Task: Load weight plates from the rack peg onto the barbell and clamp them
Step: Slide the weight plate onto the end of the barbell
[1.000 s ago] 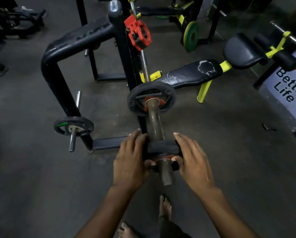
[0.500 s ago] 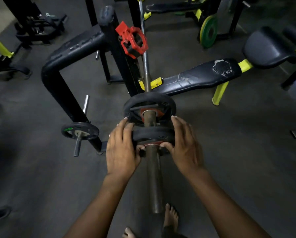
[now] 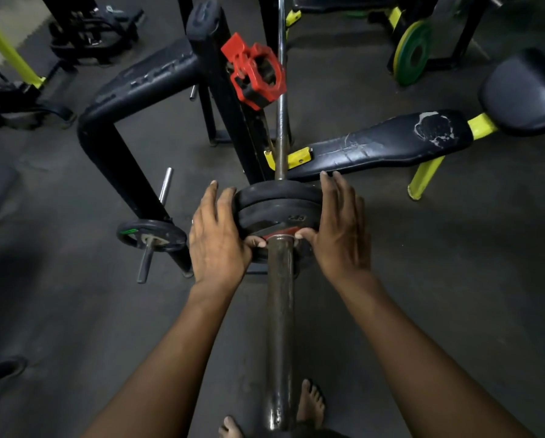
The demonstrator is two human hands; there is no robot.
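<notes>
The near weight plate (image 3: 272,216) sits on the barbell sleeve (image 3: 279,311), pressed flat against a second plate (image 3: 277,192) further in, so the two read as one stack close to the rack upright (image 3: 230,99). The left hand (image 3: 217,241) and right hand (image 3: 340,235) flank the near plate, fingers laid along its rim and thumbs hooked onto its face beside the sleeve, so both grip it. The step in hand looks like seating this plate home: push evenly with both thumbs, keeping the plate square to the sleeve so it does not bind, until no gap shows between the plates. Fingers reaching over the rim should stay clear of the seam between the plates. The red collar clamp (image 3: 257,75) hangs up on the upright, well apart from the hands; it is the likely next thing to fetch. One more plate (image 3: 151,235) waits on the low rack peg (image 3: 146,257) to the left. Bare feet (image 3: 309,403) stand under the sleeve's end, so nothing should slide off.
</notes>
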